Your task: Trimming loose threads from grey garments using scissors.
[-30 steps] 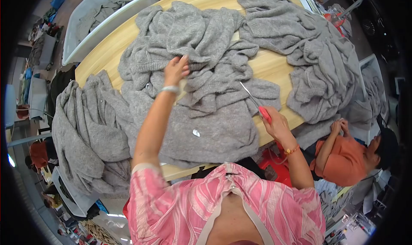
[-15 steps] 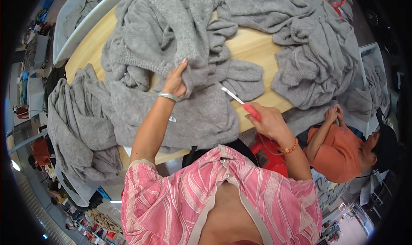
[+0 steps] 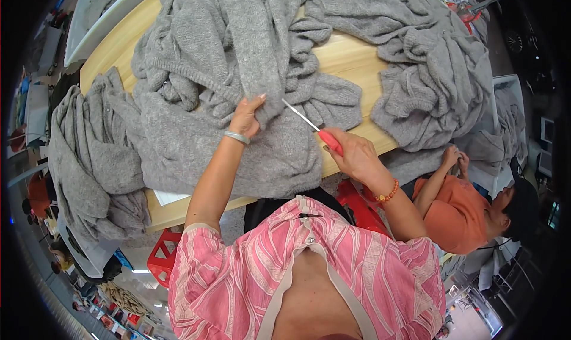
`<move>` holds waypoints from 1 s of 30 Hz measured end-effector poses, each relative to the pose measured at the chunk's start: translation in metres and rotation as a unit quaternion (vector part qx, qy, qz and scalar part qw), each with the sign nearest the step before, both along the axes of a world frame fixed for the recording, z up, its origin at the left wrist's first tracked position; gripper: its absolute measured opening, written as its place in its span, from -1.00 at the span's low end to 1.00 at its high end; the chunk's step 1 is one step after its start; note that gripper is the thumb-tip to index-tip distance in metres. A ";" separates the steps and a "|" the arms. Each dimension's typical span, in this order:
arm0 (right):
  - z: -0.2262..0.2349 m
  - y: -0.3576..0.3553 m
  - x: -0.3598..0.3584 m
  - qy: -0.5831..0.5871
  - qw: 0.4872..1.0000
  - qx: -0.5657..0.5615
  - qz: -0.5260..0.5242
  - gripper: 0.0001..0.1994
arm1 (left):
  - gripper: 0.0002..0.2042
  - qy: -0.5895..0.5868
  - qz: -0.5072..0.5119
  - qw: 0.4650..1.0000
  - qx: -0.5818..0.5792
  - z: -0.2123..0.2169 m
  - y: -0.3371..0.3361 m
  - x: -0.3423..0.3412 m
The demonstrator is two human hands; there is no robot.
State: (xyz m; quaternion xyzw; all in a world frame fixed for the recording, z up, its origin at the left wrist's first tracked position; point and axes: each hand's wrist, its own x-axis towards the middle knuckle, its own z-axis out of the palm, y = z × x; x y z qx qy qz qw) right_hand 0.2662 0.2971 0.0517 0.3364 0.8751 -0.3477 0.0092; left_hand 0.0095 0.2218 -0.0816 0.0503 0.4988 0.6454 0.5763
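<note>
A grey knitted sweater (image 3: 256,42) lies bunched up in front of me, and one long part of it, like a sleeve, comes down to my left hand (image 3: 246,116). My left fingers are closed on the end of that part, thumb on top. In my right hand (image 3: 360,155) is a tool with a red handle (image 3: 331,142) and a slim, pale metal blade (image 3: 302,115). Its tip points at the knit just right of my left hand; I cannot tell whether it touches. Another grey sweater (image 3: 232,158) lies spread under both hands.
More grey knitwear is piled at the right (image 3: 434,90) and left (image 3: 98,161) of the wooden table (image 3: 348,54). A white bin (image 3: 98,33) stands at the far left. Close by on the right sits a person in orange (image 3: 458,215). Red stools (image 3: 163,257) stand below the table edge.
My left hand has moved slightly down the knit, which now hangs straighter toward me. The red-handled tool has moved left and up, closer to my left hand.
</note>
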 end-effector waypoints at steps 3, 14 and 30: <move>0.002 -0.002 -0.002 0.001 1.000 -0.024 0.005 -0.68 | -0.63 -0.059 0.045 0.996 0.054 0.004 0.002 -0.033; -0.002 0.011 -0.040 -0.105 0.993 -0.005 0.054 -0.68 | -0.76 -0.035 0.078 0.996 -0.006 -0.025 0.013 -0.022; -0.004 0.030 -0.041 -0.004 1.000 -0.004 -0.019 -0.67 | -0.84 0.026 0.075 0.997 -0.023 -0.024 0.082 -0.096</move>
